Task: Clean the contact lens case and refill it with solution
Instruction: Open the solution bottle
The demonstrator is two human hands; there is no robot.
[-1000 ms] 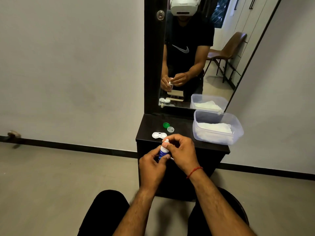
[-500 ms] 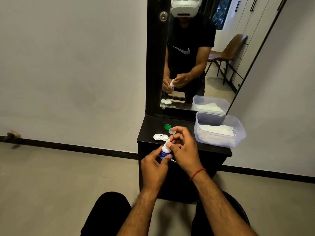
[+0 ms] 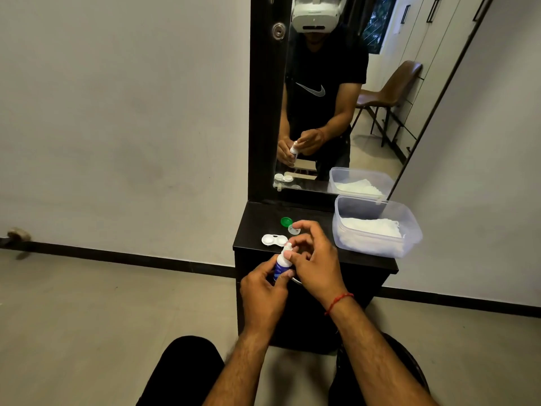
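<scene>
Bottle (image 3: 280, 263): just in front of the lens case (image 3: 274, 240), nearly upright, white tip up.
Left hand (image 3: 263, 294): wraps round the bottle's blue body.
Right hand (image 3: 316, 259): fingers curled by the tip; cannot tell if it holds anything.
Lens case: open, long side left to right, near the table (image 3: 257, 227) front edge.
Caps: green cap (image 3: 286, 221) and clear cap (image 3: 292, 229) just behind the case.
Room: tub (image 3: 409, 230) well right of the case.

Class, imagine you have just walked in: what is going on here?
A person at a dark vanity grips a small solution bottle in the left hand, while the right hand pinches its white top. The lens case lies open on the vanity, its green cap and clear cap just behind. No solution is being poured yet.
</scene>
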